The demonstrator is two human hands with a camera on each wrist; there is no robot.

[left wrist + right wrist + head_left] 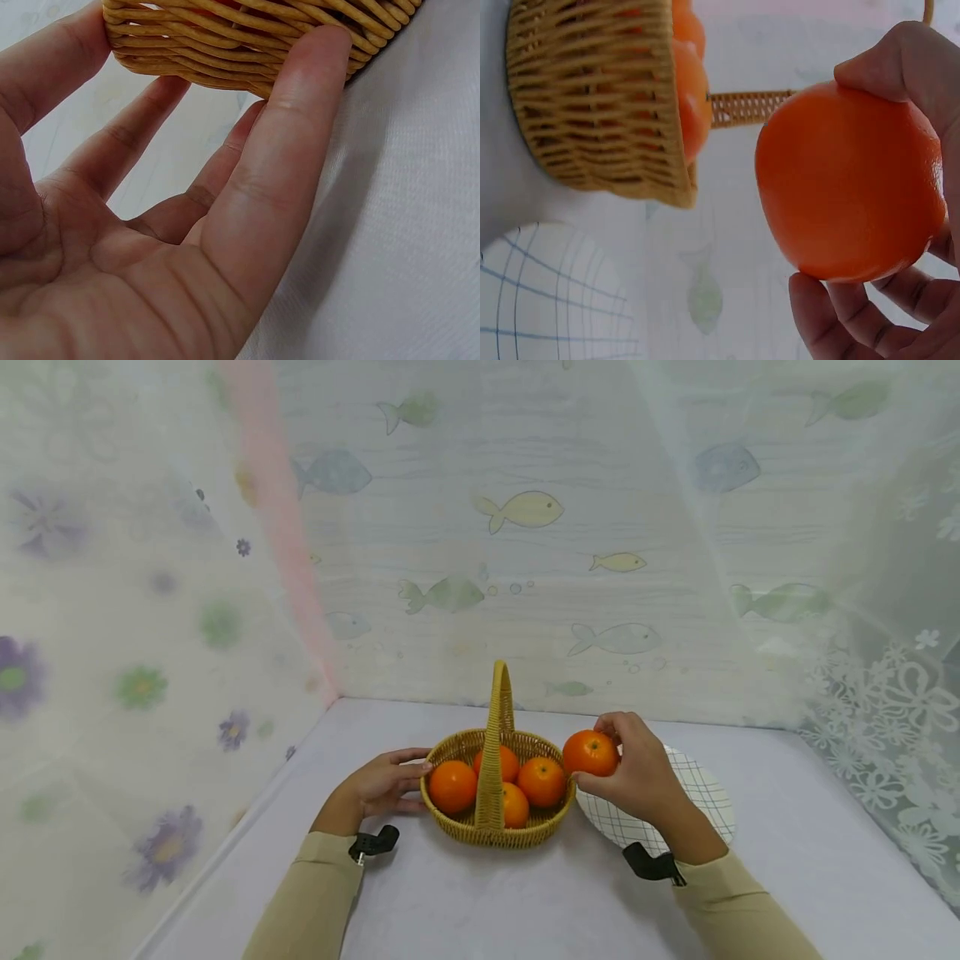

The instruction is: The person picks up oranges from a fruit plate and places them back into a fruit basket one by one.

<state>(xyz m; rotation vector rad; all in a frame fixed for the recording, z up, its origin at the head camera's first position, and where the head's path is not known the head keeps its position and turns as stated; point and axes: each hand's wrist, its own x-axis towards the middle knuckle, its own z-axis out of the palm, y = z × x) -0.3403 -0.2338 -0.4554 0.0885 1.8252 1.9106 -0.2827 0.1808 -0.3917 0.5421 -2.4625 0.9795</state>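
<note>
A wicker basket (491, 837) with a tall arched handle stands on the table, holding several oranges (453, 787). Beside its left end is my left hand (382, 783), its fairly straight fingers touching the woven side, seen close up in the left wrist view, where the fingertips (319, 56) rest on the wicker (217, 45). My right hand (637, 772) grips another orange (590, 752) between thumb and fingers, just off the basket's right rim. In the right wrist view this orange (847, 184) is held clear of the basket (592, 97).
A white plate (708, 793) with a dark grid pattern lies to the right of the basket, partly hidden under my right hand and wrist. A white cloth covers the table (480, 902). Curtains printed with fish (528, 510) and flowers hang behind and at the sides.
</note>
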